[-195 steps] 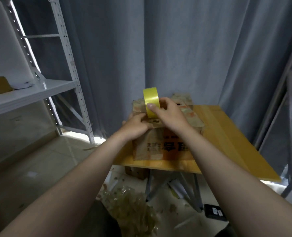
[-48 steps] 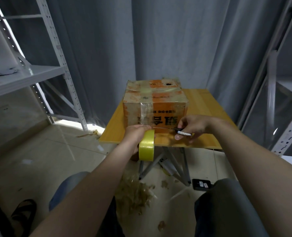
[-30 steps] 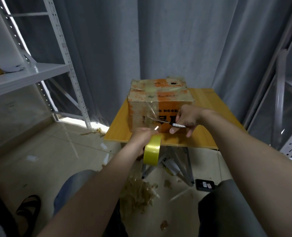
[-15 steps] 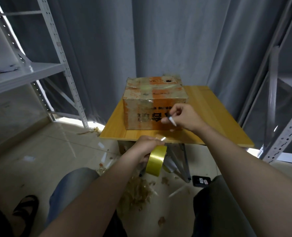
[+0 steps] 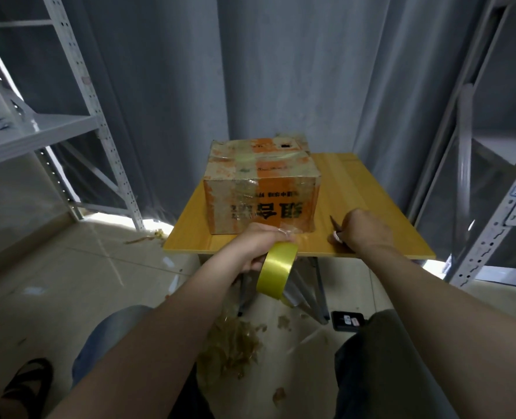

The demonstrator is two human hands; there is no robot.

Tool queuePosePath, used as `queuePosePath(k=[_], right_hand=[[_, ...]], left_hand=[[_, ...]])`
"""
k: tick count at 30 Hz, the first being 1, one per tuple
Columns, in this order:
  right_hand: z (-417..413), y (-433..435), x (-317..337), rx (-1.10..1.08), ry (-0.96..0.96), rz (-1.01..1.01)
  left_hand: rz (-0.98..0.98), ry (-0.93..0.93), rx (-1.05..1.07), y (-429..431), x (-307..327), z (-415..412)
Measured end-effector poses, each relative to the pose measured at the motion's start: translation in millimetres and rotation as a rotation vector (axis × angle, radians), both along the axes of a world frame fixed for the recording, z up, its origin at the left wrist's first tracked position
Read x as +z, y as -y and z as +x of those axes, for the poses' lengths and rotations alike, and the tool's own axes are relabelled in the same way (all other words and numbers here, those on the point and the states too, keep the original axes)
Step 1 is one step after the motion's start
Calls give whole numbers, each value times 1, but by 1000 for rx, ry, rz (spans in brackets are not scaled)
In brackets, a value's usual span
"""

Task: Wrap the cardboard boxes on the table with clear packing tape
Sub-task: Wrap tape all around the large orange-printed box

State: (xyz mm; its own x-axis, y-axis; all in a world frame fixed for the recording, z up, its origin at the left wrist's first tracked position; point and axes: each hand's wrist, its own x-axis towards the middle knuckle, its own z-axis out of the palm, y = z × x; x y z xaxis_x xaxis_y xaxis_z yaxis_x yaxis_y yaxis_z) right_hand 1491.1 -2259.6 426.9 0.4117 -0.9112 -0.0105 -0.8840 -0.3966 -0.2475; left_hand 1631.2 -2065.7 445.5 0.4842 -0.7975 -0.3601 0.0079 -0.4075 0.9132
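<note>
Cardboard box (image 5: 262, 189): one only in view, worn brown with orange print, sitting on the bench towards its left and far side.
Bench (image 5: 356, 201): yellow-wood top on folding legs; it carries the box and my right hand.
Tape on box: glossy clear bands show across the top and down the near face. The other faces are hidden from me.
Left hand (image 5: 259, 240): closed round the tape roll (image 5: 276, 273), gripping it just off the near edge of the bench, below the box.
Tape end (image 5: 288, 230): a crumpled clear bit at my left fingertips. I cannot tell whether it joins the box.
Right hand (image 5: 365, 228): curled round a small cutter (image 5: 333, 222), blade pointing up, resting on the bench to the right of the box and apart from it.
Floor: tape scraps (image 5: 232, 343) heaped between my knees, and a black device (image 5: 347, 320) by the bench leg.
Progress, my judgement: at least one band is on and looks finished, with the roll held clear of the box. The sides, back and underside cannot be checked, so further bands are probably left. No second box is in view.
</note>
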Motion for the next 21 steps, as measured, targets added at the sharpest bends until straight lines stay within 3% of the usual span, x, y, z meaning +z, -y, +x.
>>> queuePosePath(k=[3,5,7,9,12,16,18,21], right_hand=[[11,-4,21,75,-149,20],[20,-7,36,72,-125,-3],[30,-7,52,46,137,-158],[52,-16,74,159,475,-334],[95,-40,100,518,639,-402],[147,-58,98,863,330,-320],[162,-59,93,870,141,-318],[169,-61,83,850,-8,-487]], left_hand=[[20,-1,-24,-4,2,5],[32,-5,-50,-7,3,10],[54,20,-72,-8,3,16],[63,41,-80,-10,6,22],[65,10,-98,-15,8,32],[78,7,-150,-17,2,44],[67,10,-165,-18,-2,51],[54,0,-197,-17,-10,60]])
